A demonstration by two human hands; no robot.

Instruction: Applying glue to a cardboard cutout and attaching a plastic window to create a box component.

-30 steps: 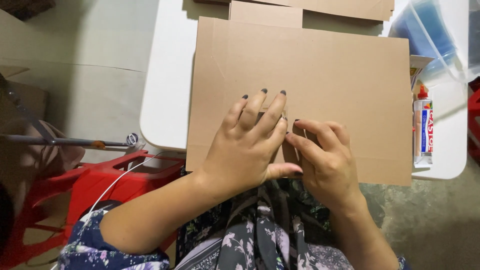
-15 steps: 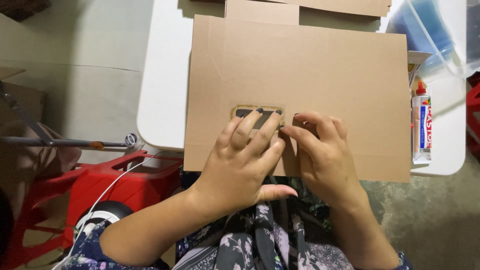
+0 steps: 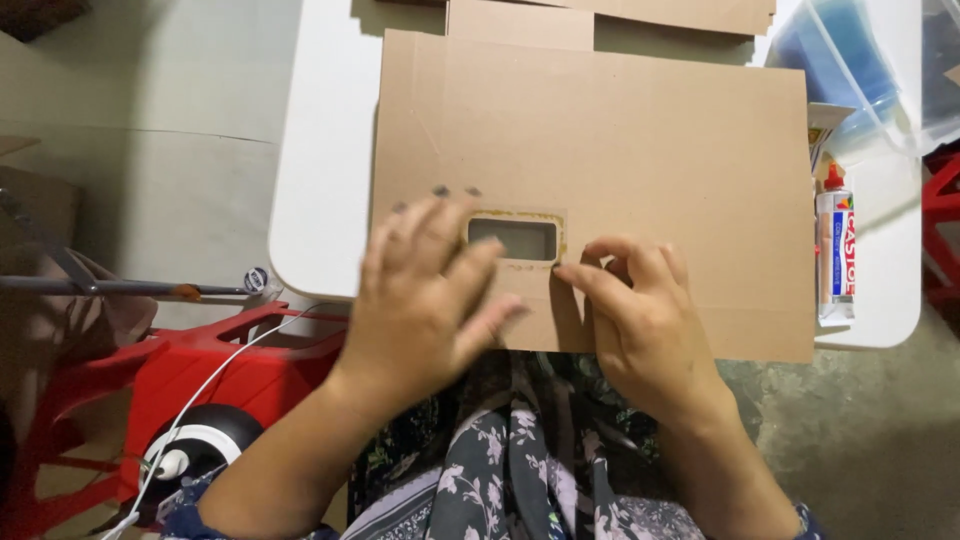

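A large brown cardboard sheet (image 3: 640, 150) lies flat on a white table (image 3: 325, 150). Near its front edge sits a small cardboard frame (image 3: 513, 240) with a rectangular window. My left hand (image 3: 425, 290) hovers flat and blurred over the frame's left side, fingers spread. The fingertips of my right hand (image 3: 640, 320) press down at the frame's lower right corner. Neither hand grips anything.
A glue bottle (image 3: 835, 250) with a red cap lies at the table's right edge. More cardboard pieces (image 3: 520, 22) and a clear plastic bin (image 3: 850, 60) are at the back. A red plastic stool (image 3: 200, 370) stands at the left, with a white cable over it.
My left hand has slid left and back, uncovering the small window frame it covered a second ago. My right hand has stayed at the frame's right end.
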